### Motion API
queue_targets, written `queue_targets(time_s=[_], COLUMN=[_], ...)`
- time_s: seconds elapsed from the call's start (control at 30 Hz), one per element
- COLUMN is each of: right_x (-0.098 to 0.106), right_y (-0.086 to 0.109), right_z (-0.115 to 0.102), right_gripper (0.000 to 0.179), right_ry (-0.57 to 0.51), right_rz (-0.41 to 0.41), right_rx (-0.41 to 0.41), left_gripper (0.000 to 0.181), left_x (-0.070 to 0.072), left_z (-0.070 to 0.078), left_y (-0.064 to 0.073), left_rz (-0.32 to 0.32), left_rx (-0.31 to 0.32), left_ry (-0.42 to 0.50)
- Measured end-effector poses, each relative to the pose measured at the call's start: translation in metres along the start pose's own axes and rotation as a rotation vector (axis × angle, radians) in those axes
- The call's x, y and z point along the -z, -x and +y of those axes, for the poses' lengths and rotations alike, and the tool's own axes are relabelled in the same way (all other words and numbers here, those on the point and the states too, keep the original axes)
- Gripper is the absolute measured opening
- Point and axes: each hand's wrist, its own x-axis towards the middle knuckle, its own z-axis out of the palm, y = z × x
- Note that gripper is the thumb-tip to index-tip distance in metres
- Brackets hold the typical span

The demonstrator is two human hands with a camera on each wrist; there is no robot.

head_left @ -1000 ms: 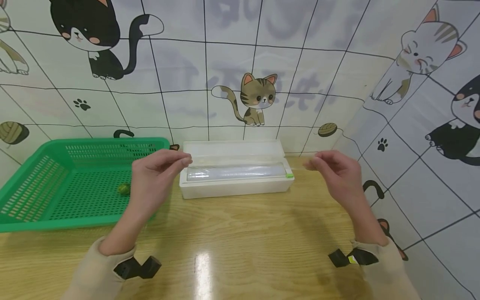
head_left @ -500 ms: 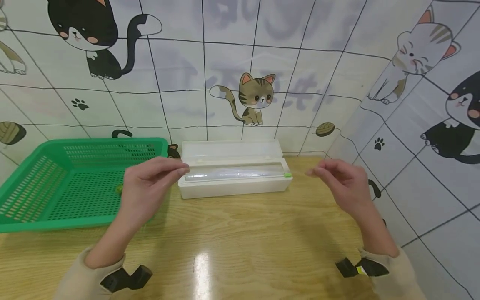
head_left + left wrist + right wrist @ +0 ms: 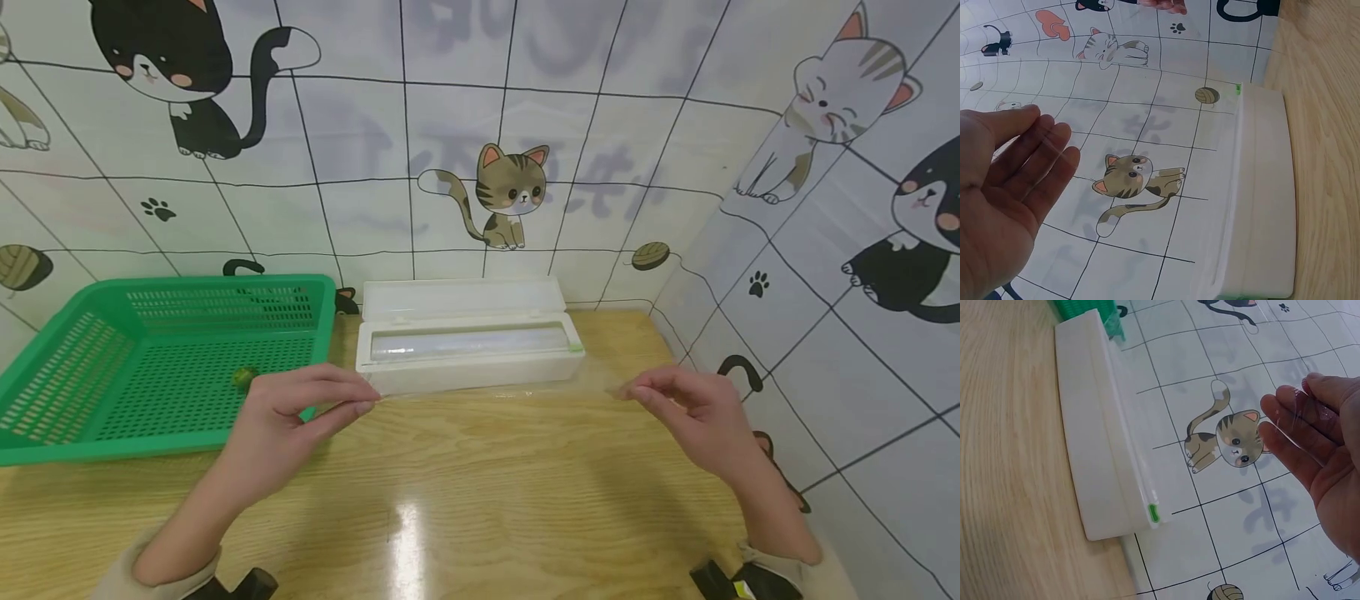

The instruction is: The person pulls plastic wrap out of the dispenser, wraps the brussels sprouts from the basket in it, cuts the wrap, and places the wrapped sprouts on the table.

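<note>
Clear cling film spans the left hand and right hand, each pinching an end between thumb and fingers over the wooden table, before an open white dispenser box near a green plastic basket, with cat-patterned wall covering behind.

White walls are standing behind and right of a wood-grain table, showing black grid lines and cartoon cats. Glare is streaking the tabletop's near side.
</note>
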Motion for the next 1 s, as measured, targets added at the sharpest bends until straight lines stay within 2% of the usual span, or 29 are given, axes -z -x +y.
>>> queue_targets(time_s=[0.1,0.2,0.33,0.5,0.6,0.73,0.9,1.0], right_x=[0.0,-0.001,-0.005,-0.011,-0.015,-0.021,-0.03,-0.036], right_y=[0.009,0.017,0.027,0.044,0.056,0.068,0.075,0.077], right_z=[0.0,0.001,0.001,0.0,0.001,0.004,0.014,0.022], right_gripper=[0.021,0.022,0.03,0.041,0.043,0.047,0.052,0.035], right_ry=[0.006,-0.023,-0.064,-0.092,-0.084,-0.04,-0.038,-0.042], right_rz=[-0.023,-0.035,-0.072,-0.156,-0.209,-0.259,-0.283,-0.286], right_rx=[0.007,0.029,-0.001,-0.077,-0.111,-0.099,-0.026,0.059], left_gripper=[0.035,0.04,0.042,0.037,0.032,0.035,0.037,0.027], left_x=[0.001,0.001,-0.001,-0.004,-0.007,-0.015,-0.028,-0.035], left_z=[0.0,-0.002,-0.005,-0.007,-0.009,-0.017,-0.035,-0.041], left_y=[0.009,0.016,0.026,0.039,0.05,0.065,0.079,0.085], left_rz=[-0.071,-0.111,-0.165,-0.274,-0.31,-0.334,-0.331,-0.328], left_rx=[0.007,0.003,-0.014,0.051,0.078,0.026,-0.078,-0.099], left_ry=[0.03,0.053,0.092,0.113,0.102,0.091,0.046,-0.017])
